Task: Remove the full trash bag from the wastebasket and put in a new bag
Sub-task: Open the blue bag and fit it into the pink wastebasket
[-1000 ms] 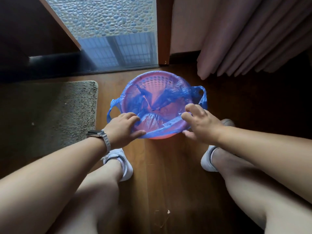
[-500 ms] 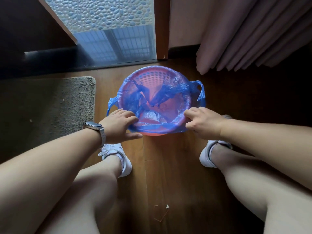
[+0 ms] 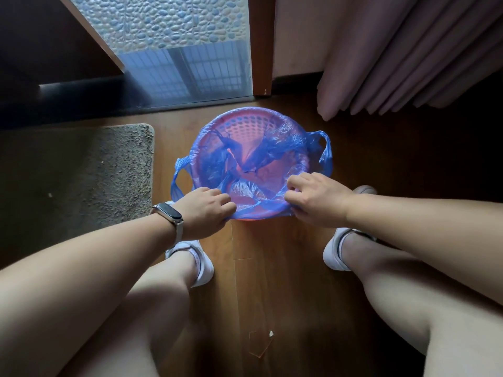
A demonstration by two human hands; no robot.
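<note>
Pinching bag edge, left grip, right grip

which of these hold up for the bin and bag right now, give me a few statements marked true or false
1. The blue bag is spread over the rim of the pink wastebasket. True.
2. The left hand and right hand both grip the bag at its near edge. True.
3. The watch is on the right wrist. False: it is on the left wrist.
4. The rug lies right of the wastebasket. False: it lies to the left; the curtain hangs on the right.
5. The handle loops are knotted together. False: they hang loose, one on each side.
</note>
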